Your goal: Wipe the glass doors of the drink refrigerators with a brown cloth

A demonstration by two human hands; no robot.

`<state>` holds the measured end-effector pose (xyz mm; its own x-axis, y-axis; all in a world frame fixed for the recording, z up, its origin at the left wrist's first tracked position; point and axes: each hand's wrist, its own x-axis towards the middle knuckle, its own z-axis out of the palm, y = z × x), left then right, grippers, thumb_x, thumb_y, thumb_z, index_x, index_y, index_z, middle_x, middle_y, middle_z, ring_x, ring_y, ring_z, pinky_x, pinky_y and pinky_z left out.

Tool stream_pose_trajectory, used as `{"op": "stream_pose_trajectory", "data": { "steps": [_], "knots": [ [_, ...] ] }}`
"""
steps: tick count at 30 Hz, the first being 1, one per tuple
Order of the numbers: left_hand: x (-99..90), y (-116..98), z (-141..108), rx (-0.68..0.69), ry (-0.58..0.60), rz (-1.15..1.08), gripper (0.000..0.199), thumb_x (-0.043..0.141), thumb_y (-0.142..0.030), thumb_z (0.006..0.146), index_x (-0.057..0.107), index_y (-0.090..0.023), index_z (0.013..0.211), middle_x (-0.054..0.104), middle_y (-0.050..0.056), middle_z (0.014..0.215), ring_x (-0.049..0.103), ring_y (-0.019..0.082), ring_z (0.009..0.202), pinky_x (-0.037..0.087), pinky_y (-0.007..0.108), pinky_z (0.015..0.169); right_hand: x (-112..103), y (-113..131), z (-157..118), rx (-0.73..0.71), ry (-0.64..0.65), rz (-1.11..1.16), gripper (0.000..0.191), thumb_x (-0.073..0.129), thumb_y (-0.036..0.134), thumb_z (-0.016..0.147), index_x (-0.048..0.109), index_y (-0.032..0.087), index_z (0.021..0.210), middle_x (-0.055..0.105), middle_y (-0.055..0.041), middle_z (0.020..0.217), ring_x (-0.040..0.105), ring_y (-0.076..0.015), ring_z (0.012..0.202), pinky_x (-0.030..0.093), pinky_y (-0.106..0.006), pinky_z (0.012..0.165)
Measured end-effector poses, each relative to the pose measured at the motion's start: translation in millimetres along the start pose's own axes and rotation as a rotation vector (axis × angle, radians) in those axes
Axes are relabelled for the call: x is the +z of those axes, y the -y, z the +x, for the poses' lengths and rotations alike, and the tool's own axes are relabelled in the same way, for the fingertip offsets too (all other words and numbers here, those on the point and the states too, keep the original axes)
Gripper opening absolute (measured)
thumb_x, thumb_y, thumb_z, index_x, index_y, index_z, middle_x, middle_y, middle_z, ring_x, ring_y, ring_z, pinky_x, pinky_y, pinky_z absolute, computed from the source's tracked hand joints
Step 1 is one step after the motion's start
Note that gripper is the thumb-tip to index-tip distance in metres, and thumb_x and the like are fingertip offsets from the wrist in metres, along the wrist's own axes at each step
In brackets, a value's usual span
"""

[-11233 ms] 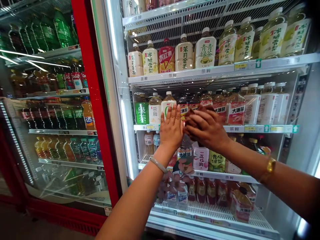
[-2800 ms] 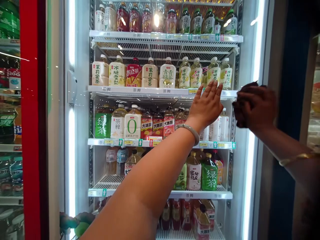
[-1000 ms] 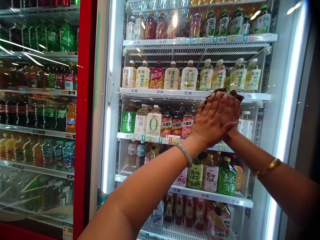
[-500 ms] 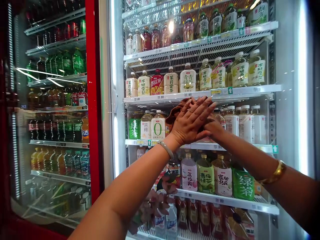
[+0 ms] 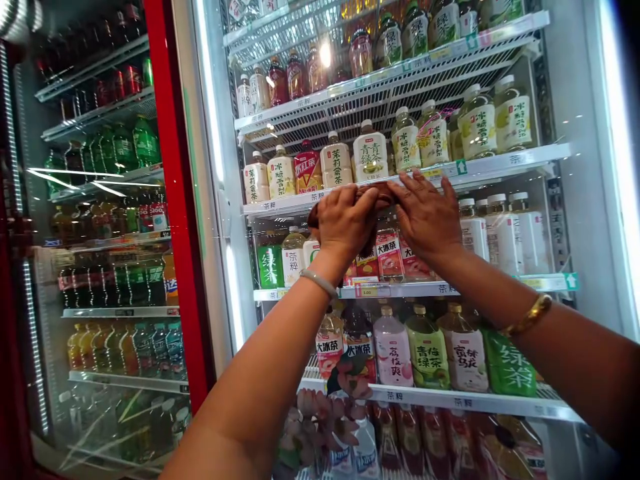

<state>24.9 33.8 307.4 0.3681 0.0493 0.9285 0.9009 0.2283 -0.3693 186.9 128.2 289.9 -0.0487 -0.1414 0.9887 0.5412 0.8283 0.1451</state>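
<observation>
A brown cloth [image 5: 381, 193] is bunched against the glass door of a drinks cooler, in front of a shelf edge. My left hand [image 5: 345, 217], with a pale bangle at its wrist, has its fingers curled over the cloth and grips it. Beside it, my right hand [image 5: 427, 213] lies against the glass with fingers stretched and slightly apart, its fingertips at the cloth's right end. A gold bracelet [image 5: 527, 317] circles the right wrist. Behind the glass, a white-labelled bottle [image 5: 370, 153] stands just above the cloth, and a red-labelled drink [image 5: 389, 253] shows below between my forearms.
Several shelves of bottled drinks fill the cooler, including a green-labelled pack [image 5: 511, 360] at lower right. A red door frame [image 5: 173, 200] separates it from a second cooler with green bottles [image 5: 146, 141]. Pinkish leaf shapes [image 5: 320, 413] overlay the lower glass.
My hands were overlapped on the cloth and have come apart. The right hand has shifted right and now lies flat, while the left has curled round the cloth. The view has tilted slightly.
</observation>
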Motion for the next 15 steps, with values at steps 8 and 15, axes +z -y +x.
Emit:
{"op": "stream_pose_trajectory", "data": {
  "steps": [8,15],
  "knots": [
    [-11.7,-3.7,-44.6,0.212,0.066,-0.053,0.025,0.054,-0.047,0.102,0.073,-0.031,0.099,0.074,0.007,0.118,0.060,0.029,0.117,0.040,0.047,0.098,7.7,3.5,-7.4,-0.238,0.207,-0.022,0.055,0.040,0.034,0.106,0.039,0.030,0.162,0.031,-0.0020,0.172,0.024,-0.0233,0.163,0.011,-0.059,0.136],
    [-1.6,-20.8,-26.8,-0.149,-0.076,-0.065,0.041,0.061,-0.035,0.099,0.063,-0.032,0.140,0.070,0.008,0.134,0.055,0.033,0.127,0.040,0.052,0.105,13.7,10.2,-14.2,-0.129,0.155,-0.019,0.065,0.038,0.029,0.106,0.019,0.033,0.168,0.030,0.0006,0.172,0.025,-0.0245,0.162,0.013,-0.063,0.135]
  ]
}}
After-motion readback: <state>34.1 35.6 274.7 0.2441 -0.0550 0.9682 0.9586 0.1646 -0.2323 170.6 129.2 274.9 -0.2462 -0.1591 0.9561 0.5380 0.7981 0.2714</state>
